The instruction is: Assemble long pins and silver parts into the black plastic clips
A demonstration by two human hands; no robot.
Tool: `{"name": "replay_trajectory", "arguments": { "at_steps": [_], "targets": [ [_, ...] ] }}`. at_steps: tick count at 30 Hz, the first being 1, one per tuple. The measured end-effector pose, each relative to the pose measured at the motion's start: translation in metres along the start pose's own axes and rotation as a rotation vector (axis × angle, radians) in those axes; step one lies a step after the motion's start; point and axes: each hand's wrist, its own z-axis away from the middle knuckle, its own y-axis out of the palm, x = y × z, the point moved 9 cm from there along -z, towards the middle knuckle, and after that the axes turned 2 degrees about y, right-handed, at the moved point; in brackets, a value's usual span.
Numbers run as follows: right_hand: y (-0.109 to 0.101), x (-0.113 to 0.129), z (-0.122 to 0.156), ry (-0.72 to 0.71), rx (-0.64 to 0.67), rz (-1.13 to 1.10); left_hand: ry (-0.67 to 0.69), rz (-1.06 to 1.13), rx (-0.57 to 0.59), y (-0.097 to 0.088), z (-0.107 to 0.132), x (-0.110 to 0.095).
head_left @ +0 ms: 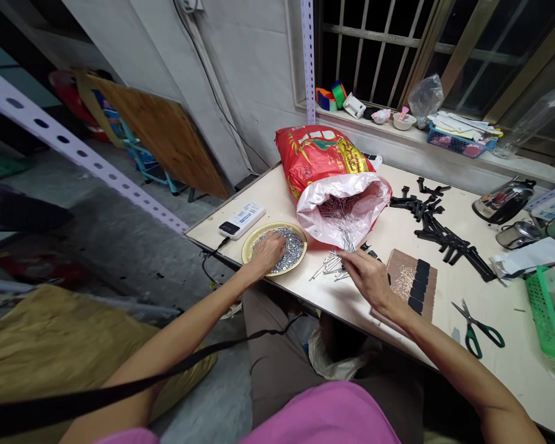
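Observation:
My left hand (269,251) rests in a shallow yellow plate (246,250) filled with small shiny metal pieces (292,250). Its fingers are curled down among them, and what they pinch is too small to make out. Over a loose pile of thin metal rods (326,266), my right hand (366,274) has thumb and fingers pinched together on the end of a rod. Just behind lies a red sack (326,154) on its side, its white mouth turned towards me, with many more such rods inside.
Right of my right hand lies a brown board (398,271) bearing a row of black pads (419,287). Green-handled scissors (478,330), black plastic parts (444,231), a kettle (504,200) and a green basket (543,314) are further right. A white power bank (243,220) sits behind the plate.

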Motion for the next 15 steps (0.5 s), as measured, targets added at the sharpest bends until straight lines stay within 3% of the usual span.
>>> {"name": "replay_trajectory", "arguments": {
  "at_steps": [3, 6, 9, 15],
  "targets": [
    [0.01, -0.004, -0.004, 0.082, 0.018, -0.025, -0.036, 0.125, -0.076, -0.009, 0.003, 0.003],
    [0.023, 0.002, -0.005, 0.089, 0.057, -0.079, -0.135, 0.588, -0.126, -0.013, 0.014, -0.002],
    [0.035, 0.009, -0.004, 0.088, 0.109, -0.116, -0.191, 1.035, -0.113, -0.01, 0.027, -0.025],
    [0.034, 0.0, 0.001, 0.185, 0.103, -0.072, -0.202, 1.255, -0.181, -0.022, 0.036, -0.067]
  ]
}}
